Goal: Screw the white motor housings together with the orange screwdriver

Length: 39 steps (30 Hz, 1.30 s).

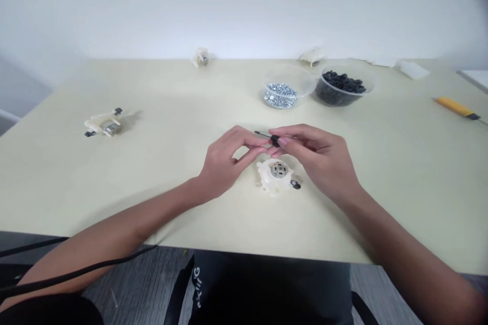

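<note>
My right hand (318,155) pinches the black part of a slim metal shaft with a dark tip (263,134), which looks like a small screwdriver. The shaft points left, over my left fingertips. My left hand (232,162) has its thumb and index finger pressed together close to the black part; whatever lies between them is hidden. Just below both hands, a cream plastic housing with a round motor (272,180) rests on the table. One black rubber foot (295,184) with a silver centre sticks out at its right side.
Behind my hands stand a clear bowl of small silver screws (281,95) and a clear bowl of black rubber pieces (339,89). Similar motor housings lie at left (104,123) and at the back edge (201,57). A yellow-handled tool (455,106) lies far right.
</note>
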Each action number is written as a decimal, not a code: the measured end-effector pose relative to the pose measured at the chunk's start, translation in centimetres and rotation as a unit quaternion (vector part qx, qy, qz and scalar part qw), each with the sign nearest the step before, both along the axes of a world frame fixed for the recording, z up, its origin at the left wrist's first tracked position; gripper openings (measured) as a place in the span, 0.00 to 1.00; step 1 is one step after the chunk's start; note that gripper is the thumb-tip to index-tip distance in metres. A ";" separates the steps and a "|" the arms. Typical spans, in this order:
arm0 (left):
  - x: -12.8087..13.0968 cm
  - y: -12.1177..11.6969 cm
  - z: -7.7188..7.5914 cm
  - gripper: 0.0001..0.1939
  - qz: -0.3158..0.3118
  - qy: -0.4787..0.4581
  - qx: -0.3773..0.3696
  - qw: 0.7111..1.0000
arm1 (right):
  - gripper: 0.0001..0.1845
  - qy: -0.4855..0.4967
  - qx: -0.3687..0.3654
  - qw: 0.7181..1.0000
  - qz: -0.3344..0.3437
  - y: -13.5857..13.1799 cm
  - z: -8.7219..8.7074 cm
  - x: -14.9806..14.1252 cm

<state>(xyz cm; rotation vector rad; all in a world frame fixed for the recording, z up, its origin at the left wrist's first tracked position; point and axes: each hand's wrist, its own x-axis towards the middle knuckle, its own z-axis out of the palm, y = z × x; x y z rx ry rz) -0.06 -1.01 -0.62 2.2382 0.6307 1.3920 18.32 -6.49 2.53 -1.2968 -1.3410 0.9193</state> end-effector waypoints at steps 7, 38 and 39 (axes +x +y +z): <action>0.1 -0.1 0.1 0.01 0.024 0.001 0.093 0.995 | 0.09 0.027 -0.034 0.999 0.000 -0.1 0.3 -0.5; -2.4 1.8 2.8 0.09 -0.083 0.308 0.021 0.948 | 0.39 -0.406 0.001 0.907 0.113 -2.0 -1.4 1.3; -2.4 1.8 2.6 0.10 -0.088 0.323 0.020 0.942 | 0.35 -0.396 -0.010 0.912 0.105 -1.9 -1.6 1.2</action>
